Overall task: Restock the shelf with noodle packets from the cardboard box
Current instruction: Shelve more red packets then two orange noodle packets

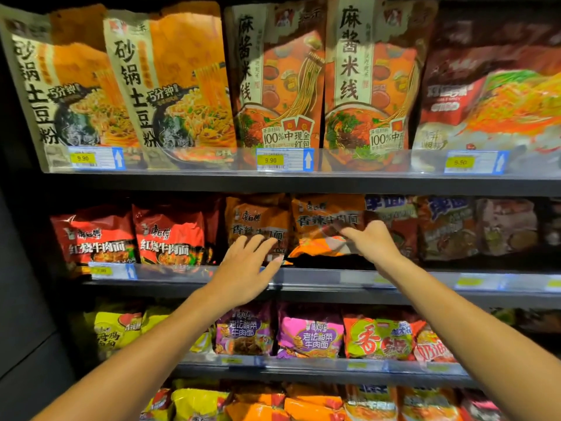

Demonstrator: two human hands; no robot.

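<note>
Both my arms reach to the second shelf (318, 279). My left hand (249, 265) is spread with straight fingers against the front of an orange-brown noodle packet (258, 220) standing there. My right hand (368, 241) is blurred; its fingers extend left onto an orange packet (318, 247) that lies tilted low in front of another upright orange-brown packet (328, 214). Whether the right fingers pinch that packet is unclear. The cardboard box is out of view.
Red packets (136, 238) stand left of my hands, blue and brown ones (446, 226) to the right. Tall noodle bags (273, 80) fill the top shelf behind a clear rail with price tags (283, 160). Purple, green and yellow packets (309, 332) fill the lower shelves.
</note>
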